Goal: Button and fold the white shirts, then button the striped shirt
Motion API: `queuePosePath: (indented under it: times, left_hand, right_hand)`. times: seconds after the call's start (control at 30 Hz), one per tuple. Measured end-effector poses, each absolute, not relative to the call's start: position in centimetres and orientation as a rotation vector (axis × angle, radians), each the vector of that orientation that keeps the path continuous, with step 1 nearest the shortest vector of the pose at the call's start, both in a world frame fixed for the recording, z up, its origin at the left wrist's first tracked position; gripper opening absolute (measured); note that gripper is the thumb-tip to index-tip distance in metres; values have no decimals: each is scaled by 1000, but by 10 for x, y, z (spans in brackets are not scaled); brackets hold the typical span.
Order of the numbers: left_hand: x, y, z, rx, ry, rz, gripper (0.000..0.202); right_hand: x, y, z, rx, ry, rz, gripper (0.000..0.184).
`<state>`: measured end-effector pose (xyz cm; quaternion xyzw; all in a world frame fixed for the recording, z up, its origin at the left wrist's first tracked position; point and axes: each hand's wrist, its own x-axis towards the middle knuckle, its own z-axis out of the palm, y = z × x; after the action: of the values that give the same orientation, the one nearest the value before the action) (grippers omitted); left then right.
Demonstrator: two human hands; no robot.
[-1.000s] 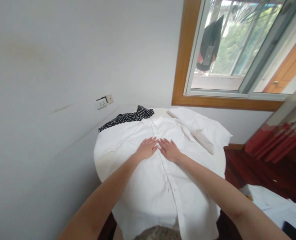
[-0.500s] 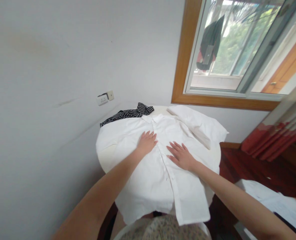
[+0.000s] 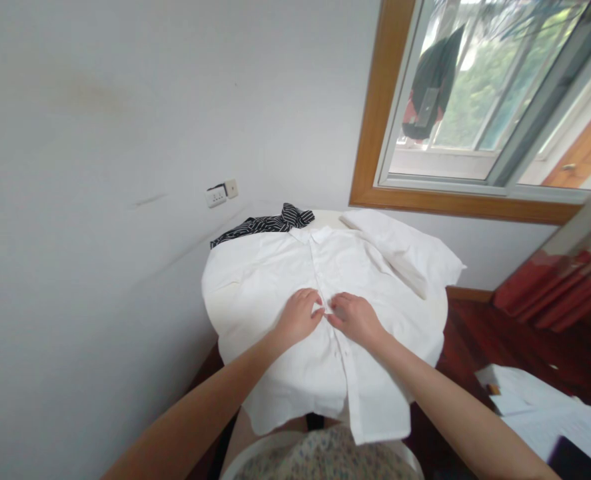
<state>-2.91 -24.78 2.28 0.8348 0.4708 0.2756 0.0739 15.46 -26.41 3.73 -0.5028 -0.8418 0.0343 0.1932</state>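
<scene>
A white button-up shirt [image 3: 275, 280] lies front-up over a small round table [image 3: 215, 317], its collar toward the wall and its hem hanging over the near edge. My left hand [image 3: 298, 317] and my right hand [image 3: 356, 318] meet at the shirt's button strip in the middle of the chest. Both have their fingers curled and pinched on the placket fabric, fingertips nearly touching each other. One sleeve [image 3: 405, 250] lies folded out to the right.
A black-and-white striped garment [image 3: 268, 223] is bunched at the table's far edge by the wall. A wall socket [image 3: 221, 193] sits above it. A wood-framed window [image 3: 475, 107] is at the right, with dark red flooring [image 3: 480, 347] and white papers [image 3: 540, 407] below.
My hands lay flat and spread on the shirt before, the right one sliding out to the right. Now both have come together at the placket with fingers curled and pinching.
</scene>
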Motion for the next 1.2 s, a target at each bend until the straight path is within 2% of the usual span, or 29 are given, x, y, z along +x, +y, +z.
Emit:
queuePosePath:
  times: [0.43,0.73,0.9,1.2]
  left_hand:
    - [-16,-250,18,2531,1575,806,7]
    - [-12,-252,24,2571,1718,675,16]
    - [-16,-245,22,2465,1652,714,20]
    - [-22,-238,15,2390,1570,770,21]
  right_hand:
    - [148,-257,39,-1508,-2331,42,14]
    - [159,-240,28,-1261,-2022,548,8]
    - [161,-240,27,-1231,-1921,693,3]
    - [153,-240,24,-1155,-1795,896,8]
